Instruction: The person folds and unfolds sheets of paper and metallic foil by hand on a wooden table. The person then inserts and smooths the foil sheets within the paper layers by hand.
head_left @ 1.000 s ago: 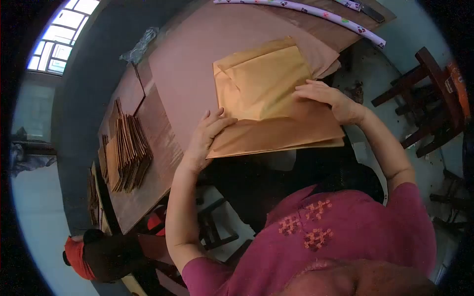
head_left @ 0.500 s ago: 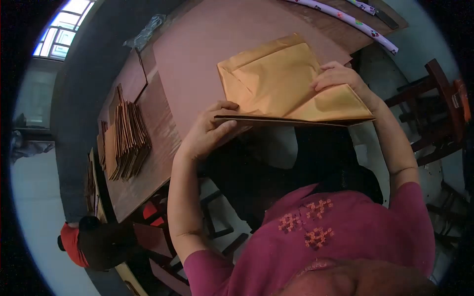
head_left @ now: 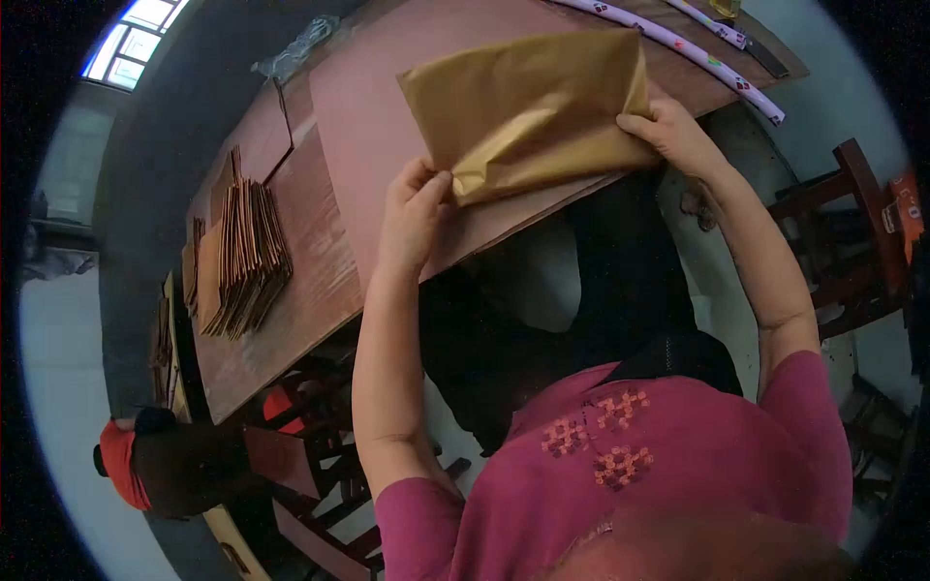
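A golden-brown paper bag (head_left: 528, 116), creased and slightly shiny, is held up over the near edge of a pinkish board (head_left: 368, 116). My left hand (head_left: 418, 208) pinches its lower left corner between thumb and fingers. At the right side, my right hand (head_left: 670, 137) grips the paper with the thumb on the near face; its other fingers are mostly hidden behind it. The broad face of the bag is turned toward me, and its far side cannot be seen.
On the left of the wooden table (head_left: 325, 237) stands a bundle of folded brown paper pieces (head_left: 247, 257). Clear crumpled plastic (head_left: 298, 46) lies at the back. Patterned tubes (head_left: 697, 53) lie at the upper right. Wooden chairs (head_left: 843, 228) stand on the right.
The bag has been raised and turned from a flatter, folded-open position, so a broad face shows. My left hand has moved up to its corner, while my right hand has shifted to its side edge.
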Action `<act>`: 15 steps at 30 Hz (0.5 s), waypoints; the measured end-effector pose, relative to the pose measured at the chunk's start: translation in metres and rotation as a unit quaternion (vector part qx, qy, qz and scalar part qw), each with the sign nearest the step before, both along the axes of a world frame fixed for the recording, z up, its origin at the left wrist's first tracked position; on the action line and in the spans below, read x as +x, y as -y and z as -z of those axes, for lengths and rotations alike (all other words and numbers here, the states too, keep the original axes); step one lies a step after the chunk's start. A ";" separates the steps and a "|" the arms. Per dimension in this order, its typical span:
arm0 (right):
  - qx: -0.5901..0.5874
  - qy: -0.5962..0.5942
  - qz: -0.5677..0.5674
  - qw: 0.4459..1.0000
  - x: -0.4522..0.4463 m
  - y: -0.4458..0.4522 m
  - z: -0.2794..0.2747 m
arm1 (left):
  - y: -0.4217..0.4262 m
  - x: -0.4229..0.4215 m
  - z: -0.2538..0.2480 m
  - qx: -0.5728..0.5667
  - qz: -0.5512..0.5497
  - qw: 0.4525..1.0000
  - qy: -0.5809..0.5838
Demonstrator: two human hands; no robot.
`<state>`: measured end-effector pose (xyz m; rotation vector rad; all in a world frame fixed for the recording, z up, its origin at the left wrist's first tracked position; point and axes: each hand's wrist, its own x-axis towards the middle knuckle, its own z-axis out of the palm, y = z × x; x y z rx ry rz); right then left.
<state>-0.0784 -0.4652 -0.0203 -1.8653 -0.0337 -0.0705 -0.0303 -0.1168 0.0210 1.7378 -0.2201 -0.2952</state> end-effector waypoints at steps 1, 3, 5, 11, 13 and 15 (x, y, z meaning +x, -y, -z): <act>0.007 -0.058 0.005 0.998 0.004 0.003 0.005 | 0.003 0.004 0.006 0.035 0.026 0.998 0.038; 0.008 -0.058 0.012 0.998 0.009 0.003 0.014 | 0.012 0.004 0.001 0.148 0.014 0.989 0.019; 0.010 -0.058 0.020 0.998 0.013 0.005 0.014 | 0.015 0.014 0.016 0.231 -0.031 0.971 0.053; -0.111 -0.079 0.055 0.989 0.024 0.011 0.012 | 0.028 0.028 0.027 0.349 -0.079 0.924 0.137; -0.190 -0.019 0.085 0.978 0.018 0.002 0.004 | 0.034 0.020 0.018 0.373 -0.096 0.914 0.132; -0.262 0.012 0.096 0.960 0.020 0.004 0.005 | 0.039 0.017 0.014 0.397 -0.113 0.902 0.128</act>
